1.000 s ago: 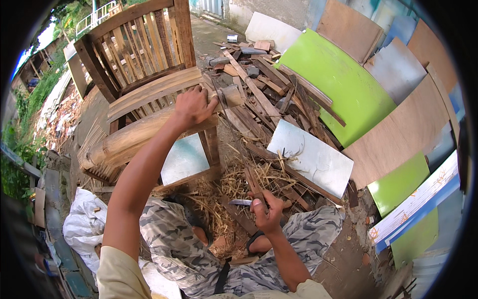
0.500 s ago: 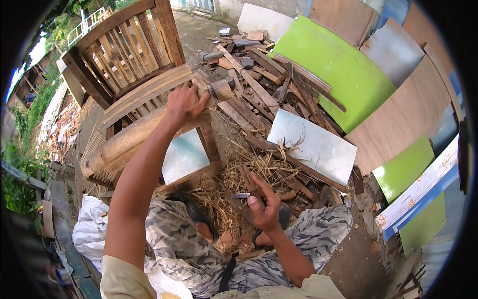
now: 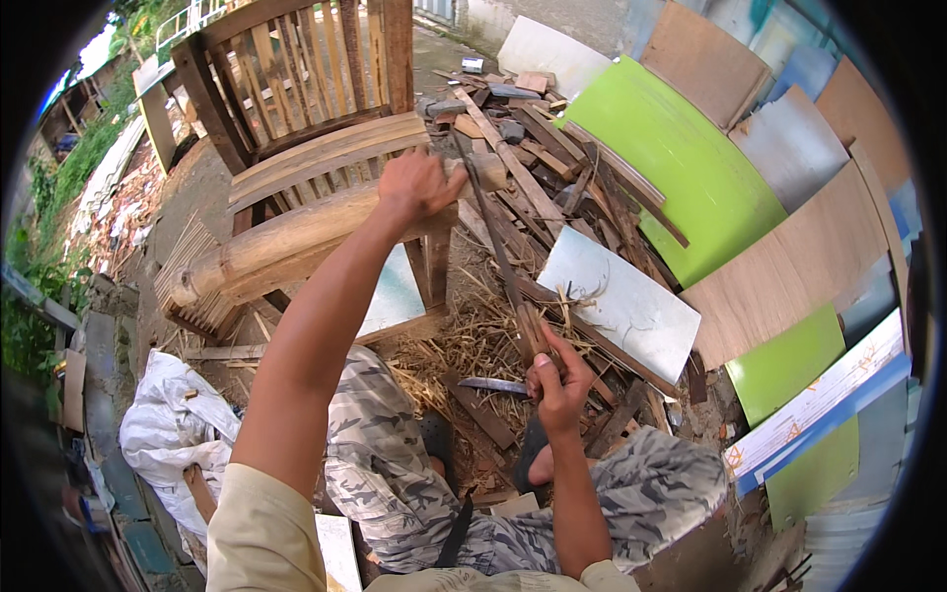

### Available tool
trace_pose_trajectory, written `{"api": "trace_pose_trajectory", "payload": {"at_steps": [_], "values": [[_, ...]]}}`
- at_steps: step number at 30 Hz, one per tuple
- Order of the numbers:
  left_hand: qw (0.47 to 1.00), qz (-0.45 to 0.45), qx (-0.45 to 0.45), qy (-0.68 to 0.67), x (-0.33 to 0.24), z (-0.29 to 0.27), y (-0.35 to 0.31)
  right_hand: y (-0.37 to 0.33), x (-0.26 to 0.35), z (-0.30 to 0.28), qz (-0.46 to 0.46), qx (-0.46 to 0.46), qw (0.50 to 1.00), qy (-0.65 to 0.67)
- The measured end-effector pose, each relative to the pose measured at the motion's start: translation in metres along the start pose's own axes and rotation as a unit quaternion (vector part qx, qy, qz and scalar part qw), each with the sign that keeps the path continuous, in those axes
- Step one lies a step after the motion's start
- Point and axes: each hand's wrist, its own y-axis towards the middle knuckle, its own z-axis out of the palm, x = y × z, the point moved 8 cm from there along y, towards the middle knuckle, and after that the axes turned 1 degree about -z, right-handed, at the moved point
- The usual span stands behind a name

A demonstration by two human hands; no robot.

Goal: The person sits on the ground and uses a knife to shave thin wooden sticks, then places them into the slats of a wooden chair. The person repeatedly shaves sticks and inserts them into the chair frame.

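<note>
My left hand (image 3: pixel 419 185) presses down, closed over the right part of a thick pale wooden log (image 3: pixel 296 242). The log lies across the front of a slatted wooden chair (image 3: pixel 330 128). Right of my left hand, a long narrow dark blade crosses the log near its right end; it looks like a handsaw (image 3: pixel 501 259) seen edge-on. My right hand (image 3: pixel 560 380) is wrapped round its wooden handle, low over the wood scraps. A short grey knife blade (image 3: pixel 493 385) shows beside the right fingers; whether that hand holds it too, I cannot tell.
Wood offcuts (image 3: pixel 552 148) pile up beyond the log, with shavings (image 3: pixel 434 370) around my feet. A pale sheet (image 3: pixel 621 296) lies right of the saw. Green panels (image 3: pixel 681 158) and plywood (image 3: pixel 789 266) lean at the right. A white sack (image 3: pixel 178 414) lies by my left side.
The view has shifted, and the chair and log appear farther right. My right hand has moved up and right in view. The long dark blade now shows plainly across the log.
</note>
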Motion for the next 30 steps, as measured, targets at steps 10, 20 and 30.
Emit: {"api": "trace_pose_trajectory", "payload": {"at_steps": [10,20,30], "values": [[1.000,0.015,0.004,-0.009,0.009,0.006,0.007,0.014,-0.006,0.006,0.009,-0.008,0.999,0.031],[0.999,0.003,-0.036,-0.003,-0.006,0.001,-0.005,0.014,-0.015,-0.005,0.028,0.006,0.998,-0.050],[0.996,-0.011,-0.084,0.009,-0.005,-0.003,-0.006,0.014,-0.007,-0.001,0.010,0.042,0.993,-0.106]]}}
